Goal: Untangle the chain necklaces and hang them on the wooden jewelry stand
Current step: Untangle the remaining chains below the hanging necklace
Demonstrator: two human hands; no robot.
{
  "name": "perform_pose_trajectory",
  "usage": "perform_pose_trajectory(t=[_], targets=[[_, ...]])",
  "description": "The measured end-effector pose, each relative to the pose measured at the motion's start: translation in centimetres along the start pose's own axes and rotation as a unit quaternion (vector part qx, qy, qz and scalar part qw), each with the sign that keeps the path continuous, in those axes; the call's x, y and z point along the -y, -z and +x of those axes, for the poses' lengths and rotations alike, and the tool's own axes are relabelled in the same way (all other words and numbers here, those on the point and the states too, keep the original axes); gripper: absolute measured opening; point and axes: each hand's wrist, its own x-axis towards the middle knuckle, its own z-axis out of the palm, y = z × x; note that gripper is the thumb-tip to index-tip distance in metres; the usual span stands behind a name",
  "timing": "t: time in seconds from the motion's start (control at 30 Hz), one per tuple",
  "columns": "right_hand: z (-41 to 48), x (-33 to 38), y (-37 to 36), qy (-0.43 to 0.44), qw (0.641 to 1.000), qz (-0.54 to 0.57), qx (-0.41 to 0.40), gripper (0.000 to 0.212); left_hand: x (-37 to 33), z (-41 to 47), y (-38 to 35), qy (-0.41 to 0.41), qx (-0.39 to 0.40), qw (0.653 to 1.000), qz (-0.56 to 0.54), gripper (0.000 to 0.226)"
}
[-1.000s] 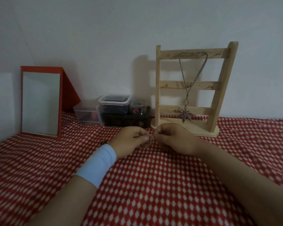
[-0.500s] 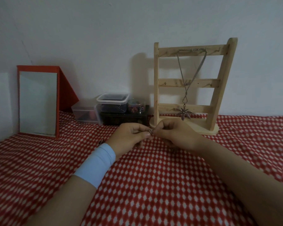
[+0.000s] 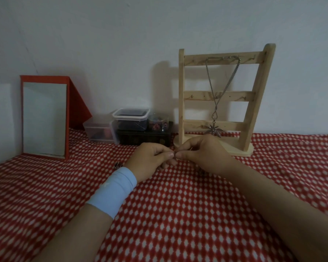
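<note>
A chain necklace (image 3: 175,155) is pinched between the thumb and forefinger of the left hand (image 3: 151,157) and, just beside that, between the curled fingertips of the right hand (image 3: 201,154). The two pinches almost touch. Only a small glint of metal is seen between them, the rest being hidden. The grips are judged to be set this close so that a knot or clasp can be worked with the tips alone.

A pale blue wristband (image 3: 114,190) is worn on the left wrist. Both hands are held low, just in front of the base of the wooden jewelry stand (image 3: 181,91), probably so that little reach is needed to its pegs.

On the stand's top rail a leaf-pendant necklace (image 3: 209,82) is already hung, its pendant reaching the lowest rail. Left of the stand, plastic containers (image 3: 131,118) are set on and beside a dark box (image 3: 144,137); further left a red-framed mirror (image 3: 44,118) is propped. Everything is borne on a red-and-white cloth (image 3: 178,214).
</note>
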Motion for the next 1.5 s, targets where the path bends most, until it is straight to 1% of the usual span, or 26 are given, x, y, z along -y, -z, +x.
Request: perform_pose_trajectory(t=[0.1,0.2,0.23,0.3,0.33,0.37,0.47,0.57,0.63,0.7,0.77,0.9,0.97,1.03,1.1,1.2,1.3,1.37,1.43,1.5], targets=[[0.0,0.1,0.0,-0.009,1.000,-0.027,0.012,0.014,0.0,0.0,-0.3,-0.005,-0.021,1.000,0.007,0.018],[0.0,0.2,-0.2,-0.045,0.999,0.007,0.026,0.021,-0.1,0.0,-0.7,-0.009,-0.052,0.998,0.015,0.009],[-0.1,0.3,-0.3,-0.054,0.998,0.016,0.029,0.023,-0.2,0.0,-0.8,-0.007,-0.074,0.997,0.023,0.006],[-0.1,0.3,-0.3,-0.059,0.998,0.014,0.033,0.024,-0.1,-0.1,-1.2,-0.020,-0.137,0.989,0.058,0.008],[-0.1,0.3,-0.4,-0.057,0.998,0.003,0.034,0.024,-0.1,-0.2,-1.4,-0.033,-0.157,0.984,0.076,0.006],[-0.1,0.3,-0.4,-0.053,0.998,-0.008,0.034,0.023,-0.2,-0.3,-1.6,-0.042,-0.160,0.983,0.083,0.003],[-0.1,0.3,-0.5,-0.041,0.998,-0.034,0.035,0.023,-0.5,-0.6,-1.9,-0.028,-0.125,0.989,0.068,0.006],[-0.2,0.4,-0.6,-0.047,0.998,-0.034,0.038,0.022,-0.6,-0.5,-1.8,-0.002,-0.117,0.993,0.025,0.005],[-0.2,0.4,-0.6,-0.050,0.998,-0.037,0.026,0.021,-0.6,-0.4,-1.7,0.022,-0.108,0.994,-0.004,0.010],[0.0,0.2,-0.7,-0.047,0.995,-0.089,0.019,0.021,-0.6,-0.3,-1.6,0.051,-0.092,0.994,-0.015,0.014],[0.1,-0.2,-0.9,-0.039,0.989,-0.139,0.022,0.022,-0.6,-0.3,-1.6,0.075,-0.073,0.995,0.001,0.020],[-0.1,-0.5,-1.3,-0.010,0.986,-0.164,0.038,0.020,-0.8,0.0,-1.7,0.083,-0.057,0.988,0.118,0.026],[-0.2,-0.4,-1.4,-0.019,0.987,-0.154,0.048,0.020,-1.0,0.0,-1.9,0.079,-0.060,0.983,0.154,0.023],[-0.2,-0.2,-1.5,-0.037,0.991,-0.118,0.053,0.020,-1.3,-0.1,-2.0,0.070,-0.071,0.981,0.167,0.015],[-0.1,0.0,-1.5,-0.046,0.992,-0.098,0.060,0.020,-1.5,-0.1,-2.0,0.046,-0.092,0.980,0.172,0.011],[-0.1,0.3,-1.5,-0.043,0.991,-0.108,0.072,0.020,-1.3,-0.1,-1.9,0.027,-0.110,0.987,0.114,0.012],[-0.2,0.8,-1.3,-0.024,0.995,-0.089,0.032,0.022,-1.1,-0.2,-1.7,0.068,-0.088,0.994,-0.008,0.018],[-0.3,1.1,-1.0,-0.023,0.999,-0.041,0.010,0.020,-1.1,-0.3,-1.6,0.103,-0.074,0.990,-0.064,0.021],[-0.5,1.3,-0.7,-0.031,0.999,-0.004,0.023,0.018,-1.3,-0.2,-1.5,0.117,-0.072,0.986,-0.091,0.021],[-0.6,1.2,-0.6,-0.036,0.999,0.019,0.019,0.017,-1.3,-0.2,-1.4,0.100,-0.078,0.989,-0.073,0.019]])
